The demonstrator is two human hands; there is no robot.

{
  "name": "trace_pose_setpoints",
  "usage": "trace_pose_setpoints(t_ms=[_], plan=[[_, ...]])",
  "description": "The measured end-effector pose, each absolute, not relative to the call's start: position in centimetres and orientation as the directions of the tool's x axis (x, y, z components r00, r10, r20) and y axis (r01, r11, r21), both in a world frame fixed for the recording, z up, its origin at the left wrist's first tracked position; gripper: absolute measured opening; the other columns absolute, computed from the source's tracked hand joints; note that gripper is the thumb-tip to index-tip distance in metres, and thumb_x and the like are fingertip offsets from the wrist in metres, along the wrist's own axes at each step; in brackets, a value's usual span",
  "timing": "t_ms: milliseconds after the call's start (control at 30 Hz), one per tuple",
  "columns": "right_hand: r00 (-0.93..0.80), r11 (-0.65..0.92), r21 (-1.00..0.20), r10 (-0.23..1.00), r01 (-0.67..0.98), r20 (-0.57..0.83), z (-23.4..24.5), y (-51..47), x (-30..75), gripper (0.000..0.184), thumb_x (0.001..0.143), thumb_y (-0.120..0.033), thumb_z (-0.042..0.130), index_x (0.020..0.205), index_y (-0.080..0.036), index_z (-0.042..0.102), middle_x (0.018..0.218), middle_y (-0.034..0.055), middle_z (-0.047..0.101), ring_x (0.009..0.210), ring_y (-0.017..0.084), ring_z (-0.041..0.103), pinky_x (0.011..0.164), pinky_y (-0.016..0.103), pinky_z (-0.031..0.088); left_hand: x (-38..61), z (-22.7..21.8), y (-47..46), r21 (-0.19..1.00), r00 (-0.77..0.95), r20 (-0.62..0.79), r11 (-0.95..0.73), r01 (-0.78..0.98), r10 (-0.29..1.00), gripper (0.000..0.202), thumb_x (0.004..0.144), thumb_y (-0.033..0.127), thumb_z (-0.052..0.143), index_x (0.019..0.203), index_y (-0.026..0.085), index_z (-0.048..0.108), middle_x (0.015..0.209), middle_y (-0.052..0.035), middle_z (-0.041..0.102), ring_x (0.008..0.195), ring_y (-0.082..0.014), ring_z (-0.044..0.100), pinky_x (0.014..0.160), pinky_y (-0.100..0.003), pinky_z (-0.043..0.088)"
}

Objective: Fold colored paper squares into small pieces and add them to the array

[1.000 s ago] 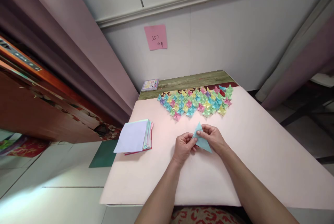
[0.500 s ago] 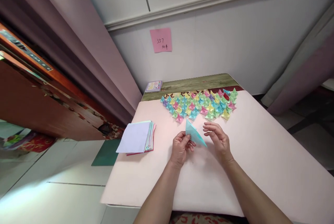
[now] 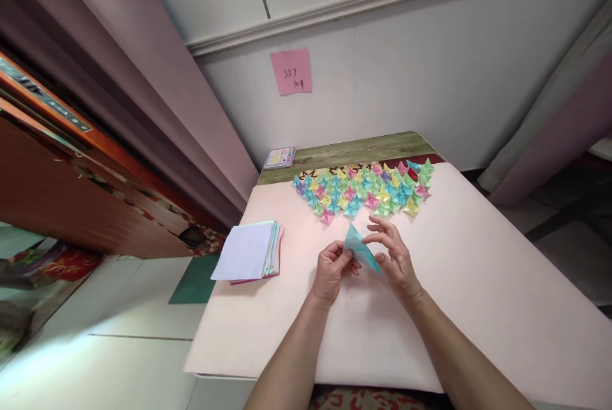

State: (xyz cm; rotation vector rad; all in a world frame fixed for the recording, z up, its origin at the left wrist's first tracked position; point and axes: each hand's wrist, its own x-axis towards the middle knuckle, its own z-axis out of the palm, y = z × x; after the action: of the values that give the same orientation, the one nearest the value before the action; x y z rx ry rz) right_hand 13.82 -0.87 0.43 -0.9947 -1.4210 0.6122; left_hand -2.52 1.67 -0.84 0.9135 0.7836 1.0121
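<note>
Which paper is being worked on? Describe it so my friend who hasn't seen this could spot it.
Start at the pale pink table; near its middle two hands meet, in front of the patch of small colourful folded paper shapes. The left hand pinches a light blue paper triangle, the right hand touching its edge. It alone is large, flat and in hand, unlike the tiny shapes.

The paper triangle (image 3: 359, 248) is pale turquoise. The worktop (image 3: 478, 282) is soft pink, with greenish wood grain at its far end. The folded pieces (image 3: 363, 190) mix pink, yellow, green, blue and purple. The sheet stack (image 3: 246, 250) is lavender-white on top, pink and green at its edges.
</note>
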Motion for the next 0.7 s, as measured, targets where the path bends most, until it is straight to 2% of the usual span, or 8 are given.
trace_pose_setpoints(t_ms=[200,367,467,567,700], plan=[[0.041,0.495,-0.836,0.854,0.236,0.518,0.1,-0.6,14.0,0.036,0.088,-0.056,0.055,0.097,-0.023,0.067,0.141,0.0107,0.045,0.126,0.033,0.048,0.105,0.051,0.04,-2.5,-1.2,1.7,0.912,0.322,-0.123,0.235,-0.337,0.939,0.031,0.077,0.041,0.075,0.089,0.014,0.065,0.065,-0.0027,0.068,0.054,-0.0122,0.061,0.054,-0.023,0.05],[-0.059,0.477,-0.776,0.864,0.412,0.5,-0.8,-0.2,13.9,0.032,0.077,-0.047,0.072,0.099,-0.024,0.067,0.146,0.0122,0.042,0.132,0.035,0.043,0.105,0.052,0.041,-2.2,-1.4,1.9,0.893,0.206,-0.119,0.196,-0.406,0.971,0.038,0.079,0.043,0.072,0.104,0.017,0.06,0.067,0.0001,0.066,0.058,-0.0129,0.062,0.057,-0.024,0.051],[-0.105,0.46,-0.73,0.873,0.506,0.477,-1.2,-0.1,13.8,0.025,0.081,-0.037,0.068,0.102,-0.024,0.067,0.149,0.011,0.039,0.135,0.034,0.04,0.105,0.052,0.041,-2.1,-1.5,1.8,0.899,0.175,-0.109,0.172,-0.402,0.979,0.045,0.082,0.046,0.068,0.114,0.018,0.055,0.068,0.0007,0.066,0.06,-0.014,0.064,0.059,-0.025,0.052],[-0.138,0.458,-0.703,0.875,0.544,0.464,-1.4,0.0,13.9,0.024,0.081,-0.027,0.063,0.105,-0.023,0.069,0.15,0.0114,0.038,0.136,0.034,0.039,0.105,0.051,0.041,-2.0,-1.6,1.7,0.932,0.177,-0.078,0.135,-0.337,0.981,0.047,0.084,0.049,0.065,0.117,0.018,0.054,0.069,0.0001,0.066,0.058,-0.014,0.064,0.059,-0.025,0.052],[-0.172,0.454,-0.683,0.881,0.573,0.441,-1.5,0.0,13.9,0.02,0.078,-0.02,0.06,0.093,-0.021,0.073,0.151,0.0109,0.038,0.134,0.033,0.042,0.1,0.046,0.045,-1.9,-1.9,1.5,0.964,0.175,-0.048,0.091,-0.249,0.983,0.045,0.086,0.051,0.061,0.115,0.018,0.056,0.072,-0.0005,0.066,0.054,-0.0128,0.061,0.055,-0.024,0.05]])
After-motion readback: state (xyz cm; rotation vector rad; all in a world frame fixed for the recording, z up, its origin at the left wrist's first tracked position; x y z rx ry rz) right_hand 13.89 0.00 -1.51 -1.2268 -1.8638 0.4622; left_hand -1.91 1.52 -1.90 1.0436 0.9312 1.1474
